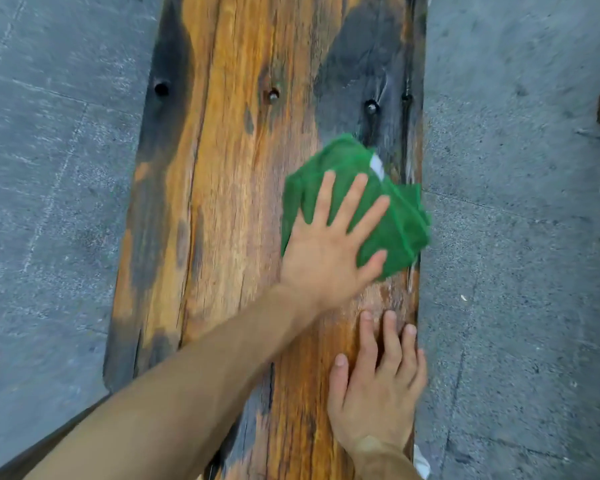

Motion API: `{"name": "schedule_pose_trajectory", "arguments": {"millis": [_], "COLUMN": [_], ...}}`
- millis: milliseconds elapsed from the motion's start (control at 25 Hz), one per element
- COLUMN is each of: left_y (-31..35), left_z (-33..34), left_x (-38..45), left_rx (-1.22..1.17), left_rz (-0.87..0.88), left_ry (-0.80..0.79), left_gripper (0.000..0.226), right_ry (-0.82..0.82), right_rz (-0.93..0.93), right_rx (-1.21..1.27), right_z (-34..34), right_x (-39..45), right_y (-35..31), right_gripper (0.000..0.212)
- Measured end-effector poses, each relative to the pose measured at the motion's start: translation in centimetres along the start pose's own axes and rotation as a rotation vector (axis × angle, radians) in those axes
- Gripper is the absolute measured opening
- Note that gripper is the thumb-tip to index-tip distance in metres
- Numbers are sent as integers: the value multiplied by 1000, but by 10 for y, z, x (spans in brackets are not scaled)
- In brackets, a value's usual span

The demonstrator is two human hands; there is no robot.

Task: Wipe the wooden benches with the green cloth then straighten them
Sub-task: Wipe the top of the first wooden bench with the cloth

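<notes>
Left hand (329,251) spread flat on green cloth (392,216), at bench (229,209) edge, 3 o'clock side. Right hand (374,386) flat, fingers together, at 5 o'clock. Bolt holes (161,88) at 12. Grey paving (49,202) both sides.

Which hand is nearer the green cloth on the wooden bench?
Left. The left hand presses flat on the green cloth; the right hand rests on the wooden bench below it, apart.

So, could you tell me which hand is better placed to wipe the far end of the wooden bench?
The left hand: it already presses the green cloth flat on the worn wooden bench, while the right hand rests bare nearer the body.
</notes>
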State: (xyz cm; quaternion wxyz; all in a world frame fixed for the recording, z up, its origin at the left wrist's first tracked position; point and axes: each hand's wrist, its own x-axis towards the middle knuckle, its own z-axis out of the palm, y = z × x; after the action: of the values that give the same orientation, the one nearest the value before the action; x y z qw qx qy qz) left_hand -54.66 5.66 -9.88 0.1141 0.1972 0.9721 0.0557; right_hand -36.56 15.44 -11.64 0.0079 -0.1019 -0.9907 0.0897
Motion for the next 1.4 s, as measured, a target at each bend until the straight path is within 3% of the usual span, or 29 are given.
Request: {"name": "schedule_pose_trajectory", "arguments": {"millis": [80, 160, 280, 320, 360, 440, 520, 560, 680, 800, 840, 880, 1000, 1080, 1200, 1280, 1320, 1400], "left_y": [-30, -94, -129, -109, -77, -1, 37, 32, -52, -103, -92, -70, 14, 55, 91, 105, 108, 118], "left_z": [10, 0, -18, -22, -25, -19, 0, 11, 6, -10, -15, -19, -7, 15, 44, 48, 54, 50], "left_x": [-88, -117, -14, 37, 76, 100, 33, -17, -102, -23, 24, 64, 92, 2, -186, -243, -234, -161], "left_rx": [24, 47, -93, -135, -126, -39, 79, 97, 108, -2, -61, -110, 11, 62, 91, 57, -6, -72], "left_rz": [72, -135, -691, -736, -665, -309, 135, 227, 82, -462, -595, -614, -186, 43, 220, 242, 207, 29], "left_ry": [3, 11, 74, 83, 66, 56, 4, 16, 21, 77, 111, 85, 58, 70, 23, -42, -101, -18], "left_gripper": [71, 72, 77, 77, 77, 73, 68, 66, 65, 71, 73, 73, 68, 66, 61, 49, 50, 63], "right_ry": [23, 16, 17, 28, 40, 62, 96, 103, 87, 65, 62, 61, 95, 116, 130, 161, 179, 219], "right_rz": [-6, -13, -4, -10, -13, -17, -49, -82, -149, -113, -101, -99, -113, -18, 449, 619, 610, 567], "right_rx": [14, 25, 13, 32, 56, 46, 79, 103, 131, 152, 168, 200, 408, 636, 825, 812, 821, 866], "right_z": [0, -1, 5, 5, 4, 9, 5, 3, 1, 2, 3, 2, -6, -22, -49, -54, -56, -58], "right_x": [0, -2, -4, -5, -4, -1, -1, -3, -6, -4, -5, -5, -3, -1, 36, 71, 89, 124], "right_y": [0, 0, 0, 0, -3, -1, 1, 3, 2, 4, 5, 4, 5, 20, 54, 63, 62, 54], "right_gripper": [59, 62, 64, 62, 60, 56, 47, 40, 35, 36, 36, 35, 40, 45, 43, 44, 44, 40]}}
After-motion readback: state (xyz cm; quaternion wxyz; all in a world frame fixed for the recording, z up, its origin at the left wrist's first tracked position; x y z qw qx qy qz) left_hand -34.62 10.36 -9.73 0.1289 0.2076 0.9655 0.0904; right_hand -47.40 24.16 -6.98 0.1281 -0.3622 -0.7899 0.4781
